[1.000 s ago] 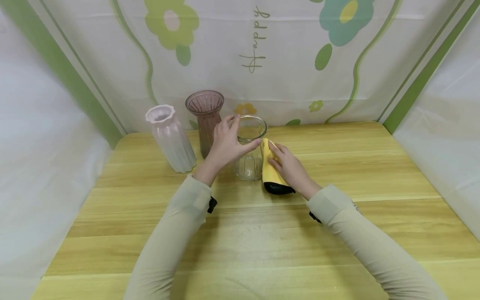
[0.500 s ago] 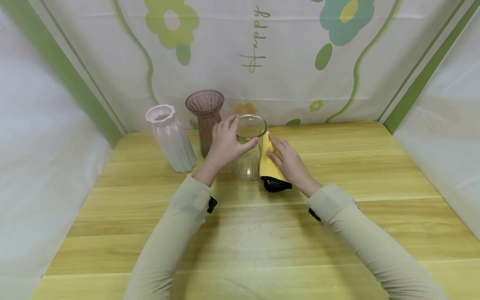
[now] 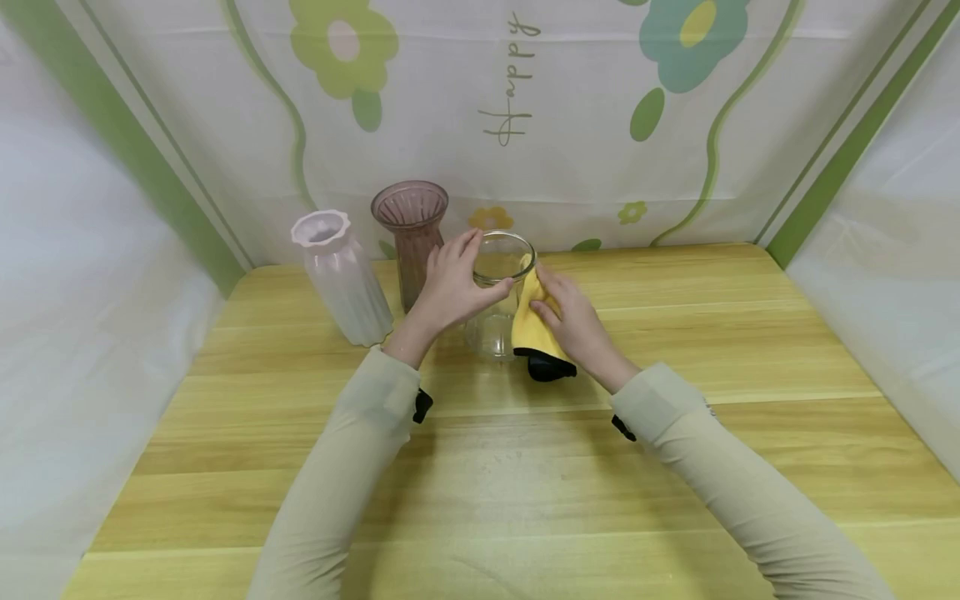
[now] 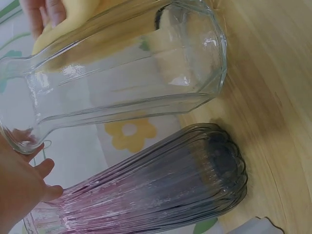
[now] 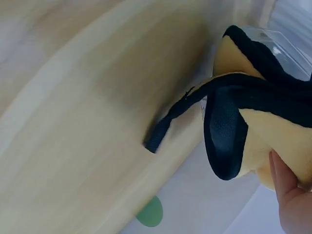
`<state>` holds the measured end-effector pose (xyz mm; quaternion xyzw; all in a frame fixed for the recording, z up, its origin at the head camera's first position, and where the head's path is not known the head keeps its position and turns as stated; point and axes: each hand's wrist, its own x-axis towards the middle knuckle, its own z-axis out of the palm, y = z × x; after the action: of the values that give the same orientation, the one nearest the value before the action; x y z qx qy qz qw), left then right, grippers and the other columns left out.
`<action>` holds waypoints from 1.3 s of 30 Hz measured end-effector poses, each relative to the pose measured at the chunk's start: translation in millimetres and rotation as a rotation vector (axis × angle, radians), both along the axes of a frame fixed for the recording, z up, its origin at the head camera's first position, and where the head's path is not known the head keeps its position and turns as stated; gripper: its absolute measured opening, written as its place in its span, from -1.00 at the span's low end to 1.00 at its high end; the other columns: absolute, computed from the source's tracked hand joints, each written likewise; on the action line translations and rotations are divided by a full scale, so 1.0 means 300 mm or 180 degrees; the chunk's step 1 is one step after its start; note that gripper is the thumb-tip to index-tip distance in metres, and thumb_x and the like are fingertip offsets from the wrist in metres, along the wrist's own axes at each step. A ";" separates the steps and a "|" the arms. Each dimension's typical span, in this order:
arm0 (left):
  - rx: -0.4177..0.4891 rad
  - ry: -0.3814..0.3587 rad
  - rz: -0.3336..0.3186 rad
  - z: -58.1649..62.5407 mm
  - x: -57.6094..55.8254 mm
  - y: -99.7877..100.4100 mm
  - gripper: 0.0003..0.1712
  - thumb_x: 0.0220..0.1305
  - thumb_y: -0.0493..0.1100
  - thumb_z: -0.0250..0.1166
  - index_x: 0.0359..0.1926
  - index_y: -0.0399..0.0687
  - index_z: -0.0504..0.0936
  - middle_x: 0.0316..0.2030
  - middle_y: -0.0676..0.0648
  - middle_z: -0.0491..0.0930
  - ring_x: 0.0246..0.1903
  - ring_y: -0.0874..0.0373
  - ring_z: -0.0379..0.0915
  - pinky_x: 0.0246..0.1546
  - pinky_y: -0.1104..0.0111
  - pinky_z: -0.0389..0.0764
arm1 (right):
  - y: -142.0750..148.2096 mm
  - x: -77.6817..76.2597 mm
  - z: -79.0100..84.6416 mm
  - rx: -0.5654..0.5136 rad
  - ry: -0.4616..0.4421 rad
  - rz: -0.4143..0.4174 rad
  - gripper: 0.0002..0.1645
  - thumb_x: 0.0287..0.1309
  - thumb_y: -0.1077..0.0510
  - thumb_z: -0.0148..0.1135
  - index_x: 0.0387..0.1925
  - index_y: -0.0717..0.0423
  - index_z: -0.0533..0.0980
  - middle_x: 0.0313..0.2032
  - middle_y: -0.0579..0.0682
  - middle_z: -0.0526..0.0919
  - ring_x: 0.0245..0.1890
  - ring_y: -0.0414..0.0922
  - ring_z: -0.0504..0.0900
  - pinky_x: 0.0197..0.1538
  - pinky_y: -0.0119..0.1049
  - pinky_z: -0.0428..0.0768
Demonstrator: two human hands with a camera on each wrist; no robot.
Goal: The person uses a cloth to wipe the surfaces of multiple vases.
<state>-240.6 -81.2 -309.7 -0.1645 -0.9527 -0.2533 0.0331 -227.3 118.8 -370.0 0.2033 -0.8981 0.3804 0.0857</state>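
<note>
A clear glass vase stands upright on the table, its wide rim facing up. My left hand holds it by the rim and neck, thumb in front and fingers at the left side. With my right hand I grip a yellow cloth with black edging and press it against the vase's right side. In the left wrist view, the yellow cloth lies along the glass. Folds of the cloth hide most of the vase in the right wrist view.
Left of the clear vase stand a ribbed purple glass vase and a pink-to-white fluted vase. A floral curtain hangs behind the wooden table, with white side panels either side.
My right hand and the cloth have moved slightly up and left along the vase, so the cloth now reaches near the rim. The left hand has stayed almost in place on the vase.
</note>
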 end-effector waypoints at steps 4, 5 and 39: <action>0.0068 0.0003 0.0019 -0.007 0.000 0.003 0.08 0.16 0.31 0.16 0.49 -0.16 -0.06 0.48 -0.20 -0.04 0.47 -0.15 -0.14 0.48 -0.10 -0.23 | 0.009 0.003 -0.022 0.0257 -0.0173 -0.0001 -0.27 0.34 0.12 0.06 0.46 0.09 0.05 0.31 0.29 0.32 0.26 0.23 0.38 0.31 0.10 0.39; 0.0102 0.0002 0.0038 -0.009 -0.001 0.004 0.10 0.15 0.32 0.17 0.49 -0.16 -0.06 0.48 -0.20 -0.06 0.47 -0.15 -0.15 0.48 -0.09 -0.22 | 0.012 0.004 -0.029 0.0338 -0.0207 -0.0005 -0.26 0.35 0.12 0.05 0.46 0.08 0.04 0.32 0.30 0.30 0.27 0.24 0.36 0.32 0.11 0.37; 0.0148 -0.0058 -0.0100 -0.005 -0.009 -0.011 0.01 0.18 0.25 0.13 0.49 -0.11 -0.04 0.48 -0.16 -0.02 0.47 -0.14 -0.14 0.48 -0.09 -0.27 | 0.010 -0.021 0.011 0.0145 -0.0295 -0.0015 -0.26 0.34 0.15 0.06 0.46 0.06 0.04 0.33 0.26 0.29 0.30 0.21 0.33 0.36 0.11 0.31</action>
<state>-243.4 -84.5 -311.3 -0.1763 -0.9442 -0.2772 0.0243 -233.7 121.9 -366.6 0.1852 -0.9100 0.3687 0.0403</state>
